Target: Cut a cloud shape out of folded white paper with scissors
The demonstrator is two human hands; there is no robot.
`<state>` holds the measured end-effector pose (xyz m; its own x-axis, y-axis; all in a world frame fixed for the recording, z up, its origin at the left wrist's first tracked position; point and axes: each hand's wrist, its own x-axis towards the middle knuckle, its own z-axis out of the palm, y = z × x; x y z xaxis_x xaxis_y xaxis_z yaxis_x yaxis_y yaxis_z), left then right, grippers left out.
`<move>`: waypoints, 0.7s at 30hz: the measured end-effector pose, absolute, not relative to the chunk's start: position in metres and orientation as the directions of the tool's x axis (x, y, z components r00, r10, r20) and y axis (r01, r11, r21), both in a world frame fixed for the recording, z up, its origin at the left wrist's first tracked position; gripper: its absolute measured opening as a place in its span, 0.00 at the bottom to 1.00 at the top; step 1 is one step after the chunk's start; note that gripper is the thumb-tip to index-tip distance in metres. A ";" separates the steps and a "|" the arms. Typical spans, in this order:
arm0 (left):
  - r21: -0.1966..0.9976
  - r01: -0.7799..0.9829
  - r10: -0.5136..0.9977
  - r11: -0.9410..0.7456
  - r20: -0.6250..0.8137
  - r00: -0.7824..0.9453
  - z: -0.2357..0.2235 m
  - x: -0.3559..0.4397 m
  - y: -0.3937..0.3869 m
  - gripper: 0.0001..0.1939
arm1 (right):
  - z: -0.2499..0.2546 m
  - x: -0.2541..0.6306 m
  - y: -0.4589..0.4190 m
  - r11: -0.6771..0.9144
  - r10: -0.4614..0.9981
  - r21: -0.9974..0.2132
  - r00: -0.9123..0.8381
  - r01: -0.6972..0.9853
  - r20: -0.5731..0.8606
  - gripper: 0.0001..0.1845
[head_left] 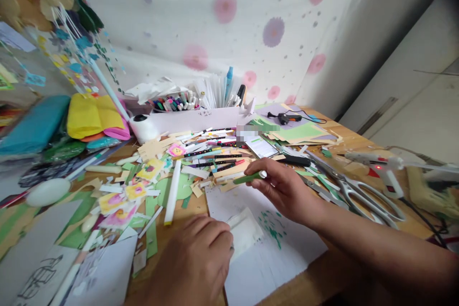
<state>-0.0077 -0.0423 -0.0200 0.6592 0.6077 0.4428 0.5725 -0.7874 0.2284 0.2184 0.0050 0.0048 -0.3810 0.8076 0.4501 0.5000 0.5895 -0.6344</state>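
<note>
Nearest the camera, the left hand rests knuckles up on the table, fingers curled and pressed together on the near edge of a small white slip. That slip lies on a white sheet marked with green dabs, in the near middle of the table. Just beyond it the right hand hovers over the sheet's far edge, thumb and fingertips pinching a green marker that points left, its white tip at the thumb.

Clutter crowds the sheet on every side. Folded yellow paper and blue cloth pile up far left. A long white box stuffed with pens stands along the far side, with loose pencils spread in front of it. Big scissors lie right of the right hand, and a glue gun with a red light sits just past them. A white stick lies left of the sheet among green and yellow paper scraps.
</note>
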 end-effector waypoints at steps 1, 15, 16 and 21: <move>0.235 0.581 0.619 -0.779 0.436 0.653 -0.019 -0.009 -0.041 0.10 | 0.005 0.219 0.004 0.591 0.807 -0.640 -0.364 0.491 0.466 0.06; 0.249 0.658 0.692 -0.710 0.420 0.587 -0.021 -0.012 -0.037 0.10 | 0.000 0.225 0.005 0.558 0.829 -0.708 -0.335 0.433 0.448 0.07; 0.254 0.657 0.692 -0.710 0.424 0.584 -0.020 -0.012 -0.036 0.10 | 0.001 0.228 0.004 0.535 0.845 -0.721 -0.294 0.440 0.448 0.08; 0.289 0.656 0.710 -0.697 0.406 0.575 -0.017 -0.011 -0.037 0.10 | 0.005 0.234 0.000 0.533 0.846 -0.671 -0.333 0.515 0.416 0.08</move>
<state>-0.0114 -0.0371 -0.0166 0.5754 0.7099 0.4062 0.6560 -0.6972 0.2892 0.2341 -0.0003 0.0052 -0.3334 0.8461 0.4160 0.5150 0.5330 -0.6713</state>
